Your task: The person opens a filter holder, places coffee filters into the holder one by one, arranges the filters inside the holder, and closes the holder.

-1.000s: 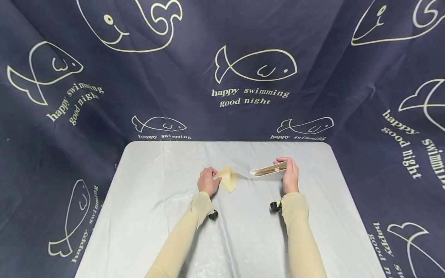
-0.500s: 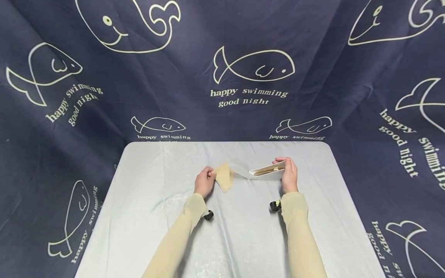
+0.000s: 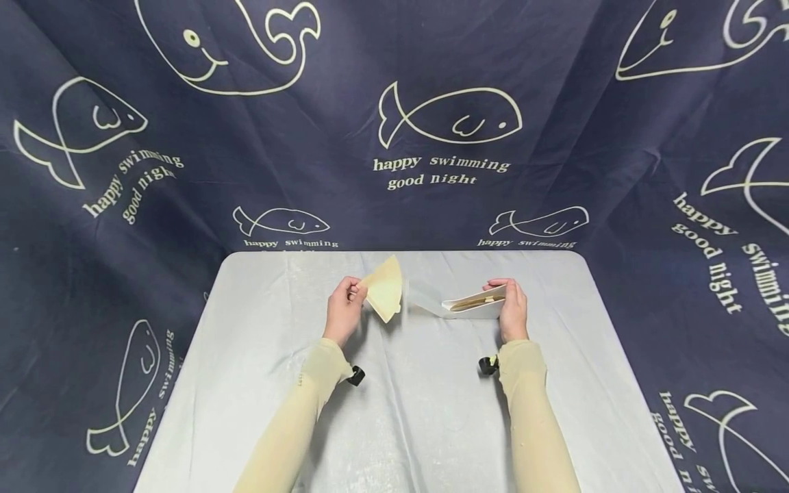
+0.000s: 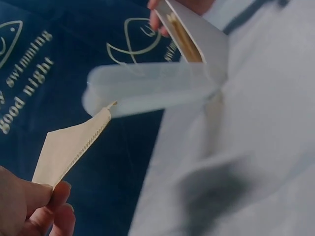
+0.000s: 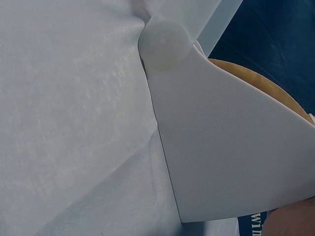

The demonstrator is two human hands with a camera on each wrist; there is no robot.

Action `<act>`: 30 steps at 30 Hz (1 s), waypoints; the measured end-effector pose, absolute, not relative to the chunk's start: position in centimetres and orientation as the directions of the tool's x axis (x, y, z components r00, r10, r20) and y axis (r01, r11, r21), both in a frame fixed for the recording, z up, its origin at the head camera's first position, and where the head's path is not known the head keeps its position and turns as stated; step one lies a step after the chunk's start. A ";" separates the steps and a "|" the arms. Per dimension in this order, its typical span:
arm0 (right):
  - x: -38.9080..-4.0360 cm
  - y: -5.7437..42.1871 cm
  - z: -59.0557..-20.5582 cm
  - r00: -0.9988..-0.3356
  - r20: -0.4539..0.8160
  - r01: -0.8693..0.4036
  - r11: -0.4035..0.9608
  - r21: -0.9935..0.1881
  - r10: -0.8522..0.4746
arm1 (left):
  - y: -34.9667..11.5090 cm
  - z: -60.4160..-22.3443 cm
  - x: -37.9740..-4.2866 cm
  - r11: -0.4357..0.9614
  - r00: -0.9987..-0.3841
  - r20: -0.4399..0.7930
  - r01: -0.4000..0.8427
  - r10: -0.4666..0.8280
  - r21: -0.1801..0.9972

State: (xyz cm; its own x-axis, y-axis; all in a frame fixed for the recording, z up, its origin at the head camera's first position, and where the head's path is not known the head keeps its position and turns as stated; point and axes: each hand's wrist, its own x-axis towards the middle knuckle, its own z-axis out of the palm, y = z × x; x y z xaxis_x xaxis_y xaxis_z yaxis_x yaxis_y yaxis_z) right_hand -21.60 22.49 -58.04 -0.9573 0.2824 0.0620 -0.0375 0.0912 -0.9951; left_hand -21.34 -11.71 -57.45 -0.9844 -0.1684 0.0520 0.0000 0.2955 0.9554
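Observation:
My left hand [image 3: 345, 311] pinches a tan, fan-shaped coffee filter [image 3: 383, 289] between thumb and fingers, off the table. The left wrist view shows the crimped seam of the same filter [image 4: 74, 147] and the thumb pressed on its corner. To the right, a white coffee filter holder [image 3: 477, 313] stands on the table with more tan filters [image 3: 473, 302] inside. Its translucent lid [image 4: 147, 88] is swung out to the left, and a round hinge [image 5: 165, 44] joins the two. My right hand [image 3: 514, 311] grips the holder's right end; most of its fingers are hidden behind it.
A pale grey cloth with creases covers the table [image 3: 246, 411]. Dark blue curtains [image 3: 450, 219] with fish drawings hang close behind the table and along its sides. Black wrist cameras [image 3: 355, 375] sit at the inner sides of both sleeves.
My left hand has drawn the filter leftward and up, away from the holder's lid, and the filter now tilts clear of it. The right hand and holder have stayed in place.

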 end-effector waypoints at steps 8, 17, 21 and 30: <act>-22.0 22.8 -59.1 -0.956 0.037 -0.012 0.087 -0.996 0.292 | -11.1 -55.2 -21.0 0.252 -0.987 0.090 0.054 -0.130 0.966; -23.1 24.0 -61.3 -0.955 0.016 0.010 0.087 -0.996 0.297 | -10.4 -54.2 -20.8 0.226 -0.990 0.070 0.040 -0.125 0.973; -23.0 23.9 -59.8 -0.928 0.191 -0.100 0.280 -0.955 0.321 | -10.4 -54.2 -20.7 0.216 -0.991 0.070 0.044 -0.116 0.975; -24.3 16.8 -53.9 -0.950 0.312 -0.298 0.217 -0.930 0.032 | -10.2 -54.0 -20.9 0.206 -0.992 0.128 0.124 -0.004 0.971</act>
